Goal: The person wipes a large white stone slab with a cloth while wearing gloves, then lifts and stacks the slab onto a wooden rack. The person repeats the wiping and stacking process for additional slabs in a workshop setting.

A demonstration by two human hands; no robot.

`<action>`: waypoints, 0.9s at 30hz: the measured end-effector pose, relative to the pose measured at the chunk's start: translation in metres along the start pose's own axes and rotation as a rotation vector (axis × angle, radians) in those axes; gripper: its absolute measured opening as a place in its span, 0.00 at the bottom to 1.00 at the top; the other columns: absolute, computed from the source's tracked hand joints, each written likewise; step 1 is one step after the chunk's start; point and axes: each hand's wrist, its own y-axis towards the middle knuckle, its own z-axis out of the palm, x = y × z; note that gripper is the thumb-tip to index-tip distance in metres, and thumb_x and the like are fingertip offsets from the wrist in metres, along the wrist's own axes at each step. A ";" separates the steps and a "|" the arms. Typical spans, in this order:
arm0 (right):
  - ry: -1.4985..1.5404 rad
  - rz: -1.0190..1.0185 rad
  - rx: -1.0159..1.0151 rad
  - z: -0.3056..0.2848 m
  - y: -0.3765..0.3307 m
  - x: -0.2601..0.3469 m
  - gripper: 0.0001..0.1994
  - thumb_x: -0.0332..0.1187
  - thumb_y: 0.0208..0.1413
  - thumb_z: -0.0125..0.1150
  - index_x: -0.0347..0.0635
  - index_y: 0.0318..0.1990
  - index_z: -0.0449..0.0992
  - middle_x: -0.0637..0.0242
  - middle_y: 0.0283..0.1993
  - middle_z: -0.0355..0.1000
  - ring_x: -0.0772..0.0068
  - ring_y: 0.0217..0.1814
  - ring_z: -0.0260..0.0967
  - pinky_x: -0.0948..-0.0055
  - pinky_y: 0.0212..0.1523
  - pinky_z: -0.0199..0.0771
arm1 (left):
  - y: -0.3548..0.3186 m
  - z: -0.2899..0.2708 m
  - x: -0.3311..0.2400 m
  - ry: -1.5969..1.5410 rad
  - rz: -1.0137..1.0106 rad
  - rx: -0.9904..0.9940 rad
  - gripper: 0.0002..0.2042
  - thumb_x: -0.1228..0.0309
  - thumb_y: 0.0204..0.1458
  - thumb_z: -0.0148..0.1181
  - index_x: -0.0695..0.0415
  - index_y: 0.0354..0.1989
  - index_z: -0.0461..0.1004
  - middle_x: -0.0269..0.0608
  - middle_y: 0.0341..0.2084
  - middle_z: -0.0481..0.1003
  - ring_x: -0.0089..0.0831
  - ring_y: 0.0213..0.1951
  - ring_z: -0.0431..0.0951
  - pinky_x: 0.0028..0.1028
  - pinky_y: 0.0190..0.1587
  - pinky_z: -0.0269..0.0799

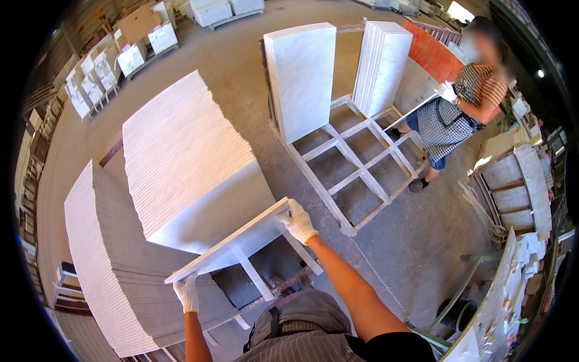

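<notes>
A white marble slab (232, 244) is held edge-up and roughly level in front of the person, just beside the leaning stack of white slabs (181, 151) at its far side. The right hand (297, 220), in a white work glove, grips the slab's right end, fingers curled over the top edge. The left hand (187, 292), gloved too, clasps the slab's left end from below, fingers wrapped round the corner. A second, greyer stack of slabs (102, 253) leans to the left. Beyond the right hand lies an open wooden pallet frame (356, 157) on the concrete floor (416, 235), with two upright marble stacks (301, 78) on it. A co-worker in a checked apron (443, 123) stands at the frame's far right, holding a thin slab by its edge
</notes>
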 end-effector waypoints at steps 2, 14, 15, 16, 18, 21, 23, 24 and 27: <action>-0.009 -0.043 -0.008 0.000 0.000 -0.006 0.21 0.47 0.54 0.65 0.45 0.49 0.71 0.55 0.47 0.73 0.47 0.53 0.68 0.57 0.54 0.67 | 0.000 0.000 0.003 0.041 0.004 -0.016 0.18 0.78 0.45 0.66 0.67 0.47 0.73 0.43 0.42 0.77 0.31 0.44 0.76 0.28 0.52 0.69; -0.019 -0.090 0.146 -0.011 -0.008 -0.037 0.22 0.47 0.55 0.64 0.44 0.51 0.71 0.52 0.51 0.72 0.46 0.55 0.68 0.56 0.55 0.68 | -0.021 -0.004 0.006 0.131 -0.006 -0.038 0.23 0.82 0.41 0.69 0.68 0.48 0.73 0.46 0.43 0.78 0.32 0.44 0.77 0.28 0.51 0.71; -0.009 -0.098 0.156 -0.015 -0.010 -0.035 0.22 0.47 0.55 0.64 0.44 0.51 0.71 0.52 0.51 0.72 0.46 0.55 0.68 0.57 0.55 0.67 | -0.023 -0.005 0.008 0.131 -0.009 -0.033 0.24 0.82 0.39 0.70 0.68 0.49 0.73 0.47 0.43 0.78 0.32 0.44 0.77 0.29 0.51 0.71; -0.007 -0.104 0.161 -0.017 -0.011 -0.034 0.22 0.47 0.55 0.65 0.43 0.50 0.72 0.52 0.50 0.72 0.47 0.55 0.68 0.57 0.55 0.67 | -0.026 -0.005 0.009 0.116 -0.001 -0.039 0.23 0.82 0.39 0.70 0.67 0.48 0.73 0.46 0.43 0.78 0.32 0.44 0.77 0.28 0.50 0.71; -0.005 -0.116 0.175 -0.024 -0.014 -0.033 0.22 0.47 0.54 0.65 0.43 0.50 0.72 0.53 0.49 0.73 0.48 0.55 0.68 0.58 0.55 0.67 | -0.031 -0.004 0.013 0.086 0.013 -0.050 0.23 0.83 0.39 0.70 0.66 0.47 0.73 0.44 0.42 0.78 0.31 0.43 0.77 0.28 0.50 0.71; 0.004 -0.121 0.202 -0.030 -0.022 -0.024 0.21 0.46 0.54 0.66 0.42 0.49 0.73 0.53 0.48 0.73 0.49 0.55 0.68 0.58 0.55 0.67 | -0.032 -0.017 0.032 0.098 0.039 -0.093 0.20 0.83 0.39 0.70 0.63 0.43 0.72 0.39 0.39 0.76 0.29 0.41 0.75 0.28 0.49 0.71; -0.016 -0.131 0.239 -0.037 -0.023 -0.023 0.23 0.46 0.53 0.66 0.40 0.50 0.73 0.53 0.50 0.73 0.49 0.55 0.68 0.58 0.56 0.67 | -0.036 -0.015 0.034 0.103 0.046 -0.078 0.19 0.83 0.39 0.70 0.61 0.41 0.71 0.37 0.37 0.75 0.28 0.40 0.74 0.27 0.48 0.70; -0.025 -0.138 0.258 -0.038 -0.023 -0.022 0.24 0.46 0.53 0.67 0.39 0.51 0.72 0.52 0.51 0.72 0.49 0.55 0.67 0.58 0.56 0.67 | -0.037 -0.016 0.034 0.106 0.050 -0.072 0.18 0.83 0.39 0.70 0.60 0.40 0.71 0.35 0.36 0.75 0.28 0.39 0.74 0.27 0.48 0.70; -0.035 -0.181 0.242 -0.038 -0.023 -0.034 0.24 0.47 0.52 0.67 0.39 0.50 0.73 0.53 0.50 0.73 0.48 0.55 0.68 0.58 0.56 0.67 | -0.045 -0.009 0.024 0.103 0.039 -0.053 0.18 0.82 0.39 0.70 0.59 0.39 0.71 0.35 0.35 0.75 0.27 0.38 0.73 0.26 0.47 0.70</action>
